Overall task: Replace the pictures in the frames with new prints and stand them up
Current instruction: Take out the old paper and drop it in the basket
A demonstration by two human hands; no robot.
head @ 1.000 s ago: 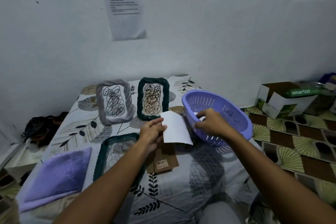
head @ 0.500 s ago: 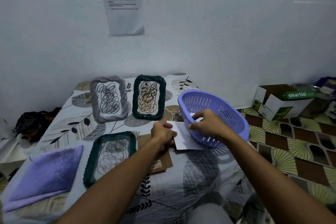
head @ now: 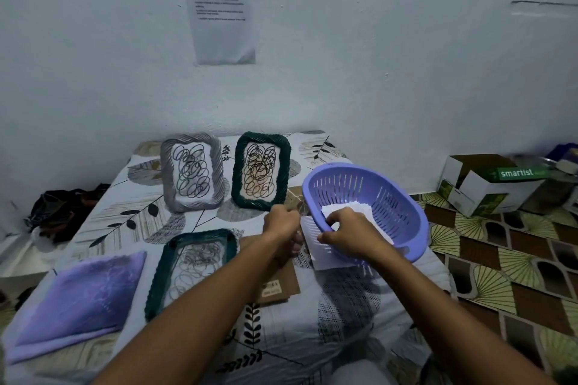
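A grey frame [head: 190,172] and a dark green frame [head: 261,170] stand upright near the wall, each with a scribble picture. A third green frame [head: 190,269] lies flat in front of them, beside a brown backing card [head: 278,286]. My left hand [head: 281,225] pinches the left edge of a white sheet [head: 316,255], which lies low against the purple basket [head: 406,222]. My right hand [head: 344,234] grips the basket's near rim, with its fingers inside over a stack of white prints [head: 356,208].
Everything sits on a leaf-patterned bed sheet [head: 312,337]. A folded purple cloth [head: 78,297] lies at the front left. A white cardboard box [head: 481,184] stands on the patterned floor to the right. Dark clothing [head: 59,212] is piled at the left.
My left hand has lowered the white sheet from the air down to the bed by the basket. My right hand stays on the basket's rim.
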